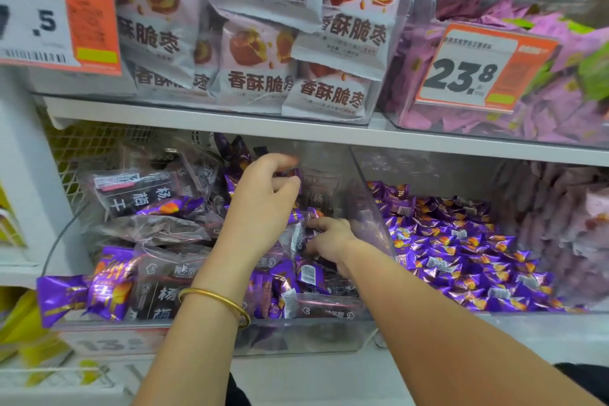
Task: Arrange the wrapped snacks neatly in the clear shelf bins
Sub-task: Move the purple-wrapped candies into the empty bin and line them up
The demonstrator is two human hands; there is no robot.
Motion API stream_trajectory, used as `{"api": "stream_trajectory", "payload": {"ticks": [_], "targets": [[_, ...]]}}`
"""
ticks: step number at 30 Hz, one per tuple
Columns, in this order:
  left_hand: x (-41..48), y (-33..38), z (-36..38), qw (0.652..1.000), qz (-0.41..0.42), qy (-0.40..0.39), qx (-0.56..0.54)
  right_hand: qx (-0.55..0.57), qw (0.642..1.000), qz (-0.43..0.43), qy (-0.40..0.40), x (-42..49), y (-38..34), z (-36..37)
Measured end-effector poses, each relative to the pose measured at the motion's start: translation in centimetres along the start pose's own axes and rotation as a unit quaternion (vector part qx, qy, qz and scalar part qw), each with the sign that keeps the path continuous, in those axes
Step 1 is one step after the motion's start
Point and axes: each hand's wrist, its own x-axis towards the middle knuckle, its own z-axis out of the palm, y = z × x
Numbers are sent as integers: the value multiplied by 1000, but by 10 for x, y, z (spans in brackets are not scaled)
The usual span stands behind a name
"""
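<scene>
Shop shelves [230,123] with clear bins [296,336]

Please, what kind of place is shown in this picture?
Most likely a shop's snack aisle: printed price tags are fixed to clear bins full of wrapped snacks, which stand on white shelves.

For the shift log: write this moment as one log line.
stage: sorting mixed bin | left hand: pinching purple candy | right hand: down among packets, grip unclear

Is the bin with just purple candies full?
No, partly full: candies cover the bottom, but the bin's clear wall stands bare above them.
</scene>
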Motion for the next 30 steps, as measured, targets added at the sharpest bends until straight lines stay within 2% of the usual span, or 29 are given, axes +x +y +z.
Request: {"api": "stream_trajectory", "payload": {"ticks": [3, 10, 16, 19, 25, 27, 30], "targets": [[-1, -1, -1, 1000, 0, -1, 0, -14, 1000, -8, 16, 1, 0, 4], [1, -2, 0, 1000, -2, 3, -4, 64, 997, 18, 42, 6, 2, 5], [1, -1, 1, 1000, -4, 6, -3, -18, 997, 12, 78, 9, -7, 0], [1, -2, 2, 1000, -4, 8, 1, -99, 989, -19, 104, 10, -12, -4], [3, -6, 2, 1000, 4, 8, -1, -182, 970, -95, 128, -8, -18, -10], [3, -7, 2, 1000, 7, 7, 0, -198, 955, -142, 171, -23, -17, -13], [3, -8, 4, 1000, 15, 3, 12, -160, 939, -208, 222, -43, -28, -23]]}}
